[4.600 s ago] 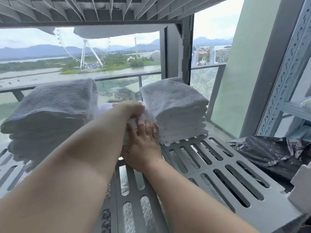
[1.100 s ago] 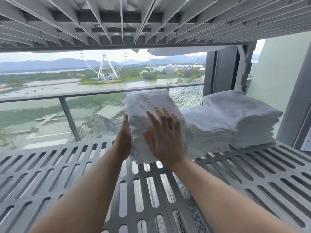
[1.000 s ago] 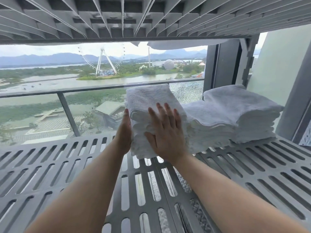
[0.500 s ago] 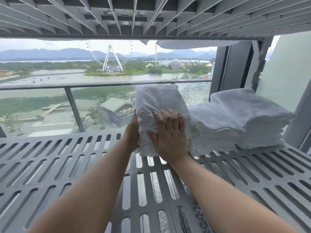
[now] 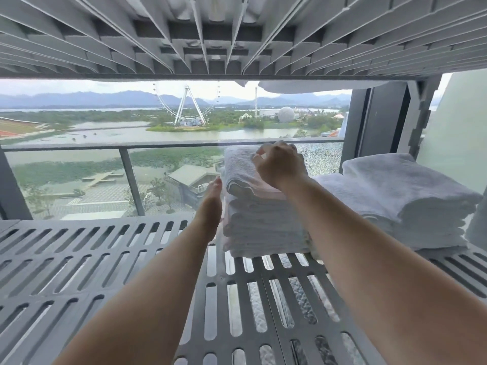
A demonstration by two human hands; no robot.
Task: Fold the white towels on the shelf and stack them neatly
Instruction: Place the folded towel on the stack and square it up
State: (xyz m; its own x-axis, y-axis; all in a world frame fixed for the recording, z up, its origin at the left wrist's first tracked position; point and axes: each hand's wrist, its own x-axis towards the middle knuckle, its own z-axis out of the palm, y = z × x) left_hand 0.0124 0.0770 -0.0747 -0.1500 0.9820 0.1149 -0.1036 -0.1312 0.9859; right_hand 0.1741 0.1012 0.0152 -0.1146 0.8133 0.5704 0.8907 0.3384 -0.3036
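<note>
- Your R hand (image 5: pixel 279 164) sits atop the towel stack (image 5: pixel 263 227), fingers curled round the top towel (image 5: pixel 237 171).
- Your L hand (image 5: pixel 210 204): fingers straight, flat vs stack's left side.
- Stack stands on slatted shelf (image 5: pixel 79 259); 2nd stack (image 5: pixel 408 201) touches its right.

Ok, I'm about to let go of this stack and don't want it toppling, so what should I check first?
1. The stack sits fully on the shelf: ok.
2. The left hand is flat beside the stack's left side: ok; contact, cannot tell.
3. The right hand is on the top towel: ok; whether it grips, cannot tell.
4. The top towel lies flat: not ok, its front fold bulges rounder than the layers below.
5. Clear of the right stack: cannot tell; the right forearm hides where they meet.
6. More towels to fold: cannot tell; white cloth hangs from the upper shelf.
</note>
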